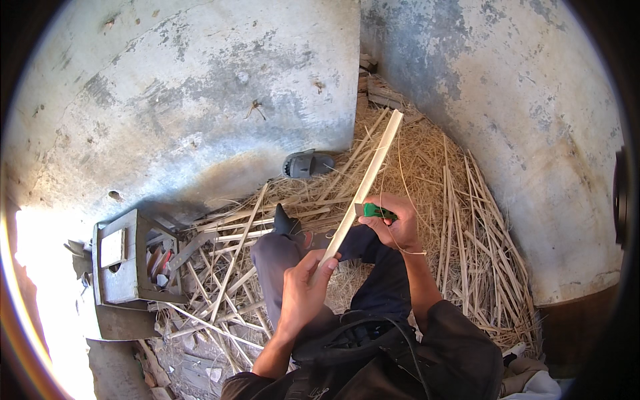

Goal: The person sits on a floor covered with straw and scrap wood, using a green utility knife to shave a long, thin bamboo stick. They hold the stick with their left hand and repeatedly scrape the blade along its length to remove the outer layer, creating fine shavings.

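Observation:
A long, pale strip of split cane or bamboo (377, 163) slants up and away in front of me. Its near end is gripped by my left hand (307, 283), thumb lying along the strip. My right hand (395, 227) is closed around the green handle of a small knife (380, 212). The knife's short, wide blade lies against the strip roughly midway along it. A thin curled shaving (401, 163) loops above my right hand and hangs down by the wrist. My crossed legs (277, 260) are under the work.
Straw-like shavings (413, 150) cover the floor. Long thin sticks (473, 247) lie heaped on the right, more sticks (233, 267) crisscross on the left. A grey shoe (307, 164) sits by the patchy wall (220, 87). At left stands a worn wooden box (120, 280) with odds and ends inside.

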{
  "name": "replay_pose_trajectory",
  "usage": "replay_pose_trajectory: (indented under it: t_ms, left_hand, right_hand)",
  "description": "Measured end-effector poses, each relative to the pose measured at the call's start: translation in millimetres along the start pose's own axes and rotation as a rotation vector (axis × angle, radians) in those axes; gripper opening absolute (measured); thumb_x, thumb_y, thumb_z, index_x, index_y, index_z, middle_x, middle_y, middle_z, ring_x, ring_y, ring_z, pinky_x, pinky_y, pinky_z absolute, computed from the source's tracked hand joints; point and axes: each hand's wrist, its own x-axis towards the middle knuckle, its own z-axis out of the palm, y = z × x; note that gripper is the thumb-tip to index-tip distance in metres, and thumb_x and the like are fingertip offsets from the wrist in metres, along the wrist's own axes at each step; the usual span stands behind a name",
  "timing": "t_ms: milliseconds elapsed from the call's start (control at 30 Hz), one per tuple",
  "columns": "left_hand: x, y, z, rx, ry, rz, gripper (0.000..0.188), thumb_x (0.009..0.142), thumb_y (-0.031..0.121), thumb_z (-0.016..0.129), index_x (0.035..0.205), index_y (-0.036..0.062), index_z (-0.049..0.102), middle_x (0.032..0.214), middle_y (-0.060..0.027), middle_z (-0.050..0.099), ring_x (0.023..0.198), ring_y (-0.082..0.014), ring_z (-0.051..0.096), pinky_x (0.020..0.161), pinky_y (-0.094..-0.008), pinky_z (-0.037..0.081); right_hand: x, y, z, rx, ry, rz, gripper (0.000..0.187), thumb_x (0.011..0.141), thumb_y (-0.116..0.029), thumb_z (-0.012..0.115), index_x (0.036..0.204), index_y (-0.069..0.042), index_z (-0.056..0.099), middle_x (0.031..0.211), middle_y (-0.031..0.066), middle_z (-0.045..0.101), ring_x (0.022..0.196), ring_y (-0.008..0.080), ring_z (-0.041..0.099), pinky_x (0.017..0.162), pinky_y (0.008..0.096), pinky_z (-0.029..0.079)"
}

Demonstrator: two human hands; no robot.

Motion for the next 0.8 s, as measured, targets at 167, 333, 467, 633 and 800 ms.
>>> replay_pose_trajectory:
  t_ms: [167, 333, 467, 633, 800]
  left_hand:
    - [-1.2, 0.0, -2.5, 0.049, -0.014, -0.017, 0.021, 0.109, 0.02, 0.071, 0.119, 0.0019, 0.076, 0.076, -0.0062, 0.072, 0.069, -0.0053, 0.056, 0.063, -0.0285, 0.048]
    - [-3.2, 0.9, -0.7, 0.066, -0.002, -0.037, 0.021, 0.109, 0.02, 0.071, 0.118, 0.0019, 0.076, 0.074, -0.0067, 0.07, 0.067, -0.0058, 0.055, 0.062, -0.0295, 0.048]
    - [-7.3, -1.2, -3.8, 0.091, -0.019, -0.058, 0.02, 0.109, 0.02, 0.07, 0.117, 0.0022, 0.076, 0.071, -0.0076, 0.066, 0.066, -0.0065, 0.052, 0.062, -0.0303, 0.047]
    - [-12.4, -1.8, -4.4, 0.045, -0.037, -0.105, 0.023, 0.11, 0.02, 0.067, 0.117, -0.0009, 0.076, 0.073, 0.0047, 0.058, 0.071, -0.0026, 0.046, 0.061, -0.0254, 0.037]
    - [-22.2, -9.9, -7.1, 0.096, -0.05, -0.127, 0.024, 0.109, 0.022, 0.07, 0.119, 0.0018, 0.077, 0.071, -0.0095, 0.063, 0.067, -0.0089, 0.051, 0.064, -0.0319, 0.049]
  right_hand:
    - [-0.3, 3.7, -2.2, 0.013, -0.007, 0.041, 0.031, 0.089, -0.022, 0.091, 0.111, -0.002, 0.082, 0.073, 0.0029, 0.069, 0.059, 0.008, 0.058, 0.052, 0.0257, 0.042]
    - [-0.1, 8.5, -1.7, 0.044, 0.013, 0.038, 0.029, 0.089, -0.021, 0.091, 0.109, -0.002, 0.082, 0.077, 0.0028, 0.073, 0.059, 0.0072, 0.057, 0.052, 0.0252, 0.042]
    - [0.1, 18.9, -6.3, 0.06, 0.029, 0.098, 0.027, 0.09, -0.018, 0.09, 0.109, -0.001, 0.082, 0.081, 0.0043, 0.076, 0.063, 0.0074, 0.061, 0.054, 0.0254, 0.044]
    - [-0.8, 33.7, -7.7, 0.064, 0.082, 0.118, 0.026, 0.091, -0.013, 0.087, 0.111, 0.002, 0.082, 0.082, 0.0051, 0.076, 0.068, 0.0092, 0.066, 0.06, 0.0268, 0.05]
    - [9.2, 60.6, -15.8, 0.04, 0.224, 0.077, 0.026, 0.091, -0.013, 0.087, 0.111, 0.003, 0.081, 0.081, 0.0045, 0.075, 0.07, 0.0098, 0.065, 0.063, 0.0282, 0.052]
